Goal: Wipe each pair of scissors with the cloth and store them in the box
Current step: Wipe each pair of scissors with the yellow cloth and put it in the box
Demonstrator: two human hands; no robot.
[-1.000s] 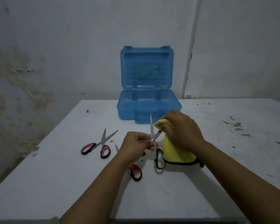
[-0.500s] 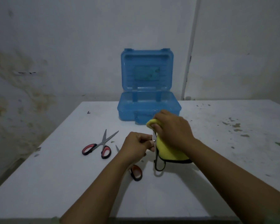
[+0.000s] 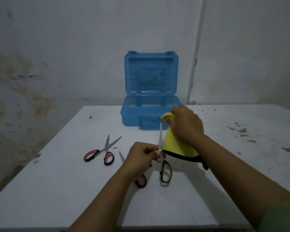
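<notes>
So half a second back the right hand (image 3: 185, 123) had the yellow cloth (image 3: 176, 144) wrapped right down over the blade, near the pivot. Now it's slid up and off past the tip, and the bare blade of the green-handled scissors (image 3: 161, 148) sticks up just beside the cloth. Looks like one wipe stroke just finished, though I'd guess another pass or two comes before this pair goes in the box.

The left hand (image 3: 143, 155) pinches the scissors around the pivot, handle hanging down toward the near edge of the surface (image 3: 57, 190). The right hand is bunched tight on the cloth.

Two red-handled pairs are waiting: one (image 3: 101, 152) toward the left edge, another (image 3: 140, 181) mostly hidden under the left arm. The blue box (image 3: 151, 113) sits open at the far edge, and it looks empty.

There's a greenish label inside the lid, too blurry to read. No brands visible anywhere.
</notes>
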